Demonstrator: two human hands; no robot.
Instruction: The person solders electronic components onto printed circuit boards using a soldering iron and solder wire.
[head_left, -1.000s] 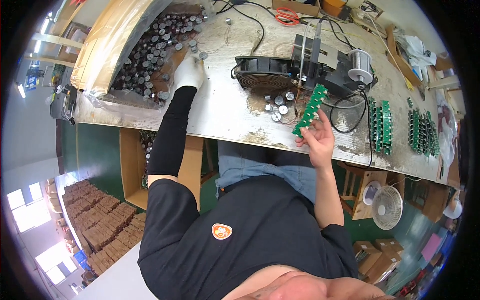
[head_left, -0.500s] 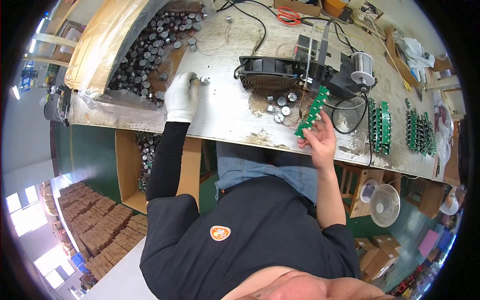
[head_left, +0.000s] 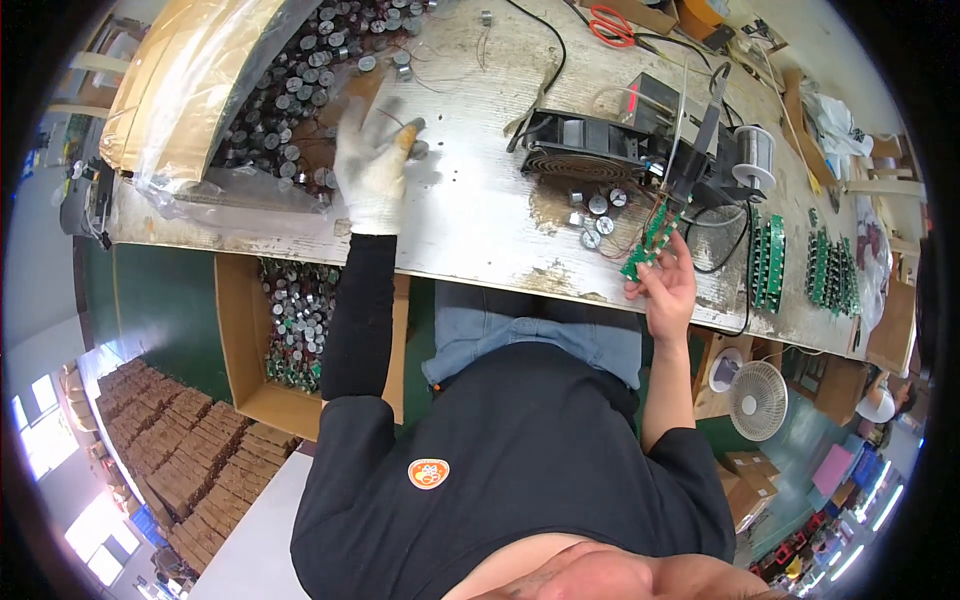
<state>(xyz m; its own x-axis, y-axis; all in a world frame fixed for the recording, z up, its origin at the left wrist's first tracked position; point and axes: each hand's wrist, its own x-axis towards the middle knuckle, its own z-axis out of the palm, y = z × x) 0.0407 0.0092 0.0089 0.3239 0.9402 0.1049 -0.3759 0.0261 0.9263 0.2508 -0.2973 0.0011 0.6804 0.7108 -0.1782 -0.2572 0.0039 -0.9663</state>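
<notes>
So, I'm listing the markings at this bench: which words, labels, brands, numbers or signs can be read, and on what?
None can be read.
Orange-and-white badge on the black shirt: any lettering is too small.
Red patch on the dark box: too small.
Green circuit-board strip in the right hand: any print is too small.

White workbench (head_left: 470, 220) (stained), black fan (head_left: 585, 163), metal cylinders (head_left: 598, 204), green circuit boards (head_left: 768, 265) in 2 groups
</notes>
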